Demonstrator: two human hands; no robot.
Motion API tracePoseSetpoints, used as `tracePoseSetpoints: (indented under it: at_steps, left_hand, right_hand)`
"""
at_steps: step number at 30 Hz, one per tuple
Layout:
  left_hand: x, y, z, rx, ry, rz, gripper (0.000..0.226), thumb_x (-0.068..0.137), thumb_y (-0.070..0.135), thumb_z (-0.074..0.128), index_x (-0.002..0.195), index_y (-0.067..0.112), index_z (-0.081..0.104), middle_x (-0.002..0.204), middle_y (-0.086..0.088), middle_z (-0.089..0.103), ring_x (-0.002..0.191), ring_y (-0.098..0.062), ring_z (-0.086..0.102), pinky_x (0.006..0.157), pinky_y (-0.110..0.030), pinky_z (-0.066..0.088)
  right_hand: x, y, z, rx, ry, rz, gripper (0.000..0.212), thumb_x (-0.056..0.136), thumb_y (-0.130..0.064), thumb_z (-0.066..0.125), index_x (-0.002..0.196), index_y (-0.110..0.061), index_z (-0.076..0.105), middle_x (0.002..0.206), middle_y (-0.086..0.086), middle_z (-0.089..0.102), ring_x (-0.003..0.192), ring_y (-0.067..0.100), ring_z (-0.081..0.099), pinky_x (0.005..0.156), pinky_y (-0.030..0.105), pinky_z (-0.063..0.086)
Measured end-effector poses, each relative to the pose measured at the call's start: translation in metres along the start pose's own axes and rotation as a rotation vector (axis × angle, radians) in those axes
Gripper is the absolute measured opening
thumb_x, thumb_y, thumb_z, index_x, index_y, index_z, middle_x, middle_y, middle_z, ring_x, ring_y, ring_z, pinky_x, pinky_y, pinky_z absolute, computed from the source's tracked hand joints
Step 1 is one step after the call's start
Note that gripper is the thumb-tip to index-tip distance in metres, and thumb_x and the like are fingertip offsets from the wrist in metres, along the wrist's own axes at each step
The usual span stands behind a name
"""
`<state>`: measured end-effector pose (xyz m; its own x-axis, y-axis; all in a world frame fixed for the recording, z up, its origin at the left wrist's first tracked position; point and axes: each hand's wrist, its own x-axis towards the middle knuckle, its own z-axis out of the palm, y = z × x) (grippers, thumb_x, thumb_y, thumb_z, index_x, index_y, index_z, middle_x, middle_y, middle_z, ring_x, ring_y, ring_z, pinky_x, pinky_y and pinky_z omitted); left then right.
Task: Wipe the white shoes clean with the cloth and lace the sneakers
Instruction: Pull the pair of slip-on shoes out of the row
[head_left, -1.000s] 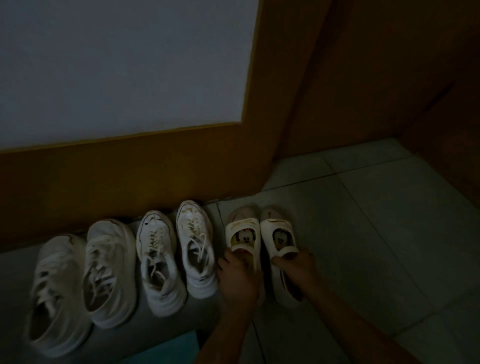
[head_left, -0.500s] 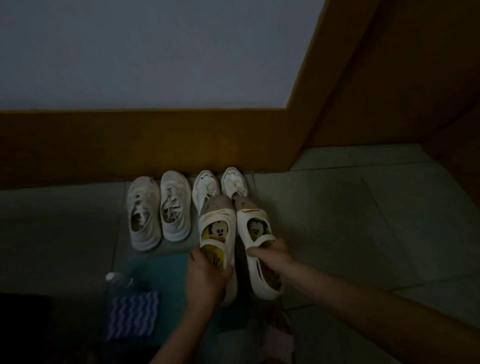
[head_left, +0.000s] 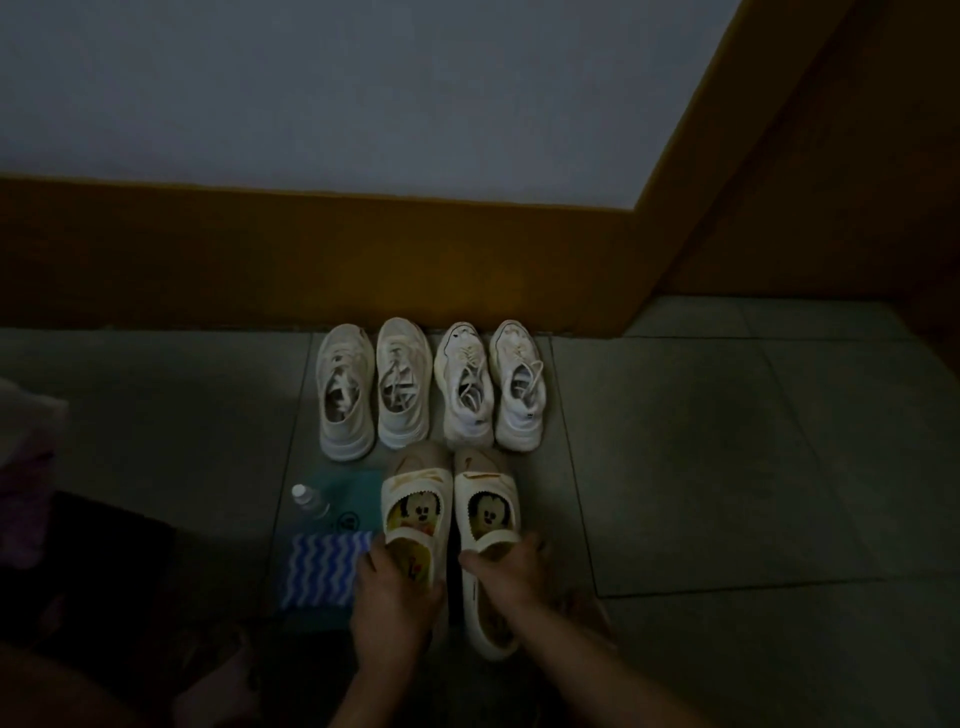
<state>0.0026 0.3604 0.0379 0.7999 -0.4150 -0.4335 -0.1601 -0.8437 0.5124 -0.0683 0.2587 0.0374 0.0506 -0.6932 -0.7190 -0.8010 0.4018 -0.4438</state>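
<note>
Two pairs of white sneakers stand in a row against the brown skirting: the left pair (head_left: 374, 389) and the right pair (head_left: 491, 387), with loose laces. In front of them lie two white strap shoes with cartoon insoles. My left hand (head_left: 392, 603) grips the left strap shoe (head_left: 415, 493) at its heel opening. My right hand (head_left: 506, 571) grips the right strap shoe (head_left: 485, 488) the same way. A blue-and-white wavy striped cloth (head_left: 322, 569) lies on the floor just left of my left hand.
A small clear bottle (head_left: 306, 499) stands on a teal sheet (head_left: 348, 493) beside the cloth. A brown door frame (head_left: 691, 156) rises at the right. Grey floor tiles (head_left: 727, 441) spread to the right. Pale fabric (head_left: 26, 467) sits at the far left edge.
Both hands have drawn the strap shoes back from the row by the wall towards me. The view has pulled away, bringing the cloth, bottle and teal sheet into sight.
</note>
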Motion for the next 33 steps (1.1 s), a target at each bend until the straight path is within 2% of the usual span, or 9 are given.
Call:
tracePoseSetpoints:
  at_steps: [5,13,22,26,28,30,33]
  left_hand:
    - [0.003,-0.008,0.004,0.009,-0.004,0.018,0.098,0.069,0.040,0.075,0.143,0.015,0.016,0.141,-0.010,0.035,0.127,-0.027,0.041,0.097,-0.040,0.044]
    - [0.005,-0.016,0.009,0.026,-0.019,0.004,0.100,0.070,0.039,0.075,0.144,0.016,0.013,0.141,-0.011,0.033,0.127,-0.029,0.039,0.098,-0.040,0.043]
    - [0.005,-0.016,0.003,0.035,-0.068,0.011,0.102,0.070,0.045,0.073,0.145,0.016,0.010,0.144,-0.011,0.028,0.127,-0.029,0.040,0.095,-0.040,0.046]
    - [0.009,-0.021,-0.011,-0.025,-0.077,0.074,0.081,0.079,0.040,0.067,0.143,0.018,0.023,0.143,-0.009,0.032,0.120,-0.025,0.047,0.088,-0.037,0.049]
    - [0.013,-0.027,-0.021,-0.049,-0.071,0.057,0.072,0.081,0.037,0.065,0.141,0.019,0.030,0.141,-0.008,0.036,0.119,-0.025,0.048,0.089,-0.037,0.048]
    - [0.018,-0.034,-0.030,-0.121,-0.065,-0.003,0.064,0.082,0.035,0.065,0.136,0.015,0.039,0.137,-0.010,0.044,0.118,-0.026,0.050,0.090,-0.037,0.045]
    - [0.027,-0.044,-0.045,-0.299,-0.007,-0.106,0.034,0.084,0.031,0.064,0.111,0.012,0.057,0.110,-0.009,0.063,0.099,-0.024,0.061,0.086,-0.038,0.050]
  right_hand:
    - [0.000,0.006,0.012,0.011,0.021,0.003,0.091,0.065,-0.034,0.080,0.136,-0.012,0.027,0.142,0.011,0.029,0.127,0.033,0.039,0.098,0.045,0.043]
    - [0.001,0.010,0.015,-0.001,0.065,-0.044,0.087,0.066,-0.036,0.080,0.133,-0.012,0.030,0.137,0.010,0.031,0.123,0.032,0.042,0.096,0.044,0.046]
    - [-0.001,0.010,0.014,-0.024,0.049,-0.057,0.095,0.065,-0.044,0.079,0.137,-0.013,0.025,0.142,0.012,0.027,0.126,0.034,0.039,0.096,0.042,0.042]
    - [-0.005,0.009,0.010,-0.049,0.023,-0.058,0.101,0.067,-0.051,0.076,0.142,-0.012,0.020,0.148,0.013,0.019,0.133,0.034,0.030,0.101,0.042,0.038]
    - [-0.007,0.007,0.007,-0.087,0.069,-0.087,0.102,0.068,-0.056,0.072,0.144,-0.014,0.018,0.150,0.011,0.015,0.137,0.033,0.023,0.105,0.045,0.032]
    - [-0.008,0.004,0.005,-0.109,0.163,-0.218,0.094,0.071,-0.053,0.070,0.143,-0.016,0.022,0.148,0.009,0.018,0.136,0.029,0.019,0.107,0.042,0.029]
    - [-0.010,-0.008,0.006,-0.097,0.215,-0.466,0.073,0.077,-0.039,0.070,0.137,-0.017,0.035,0.142,0.006,0.026,0.130,0.023,0.022,0.104,0.033,0.030]
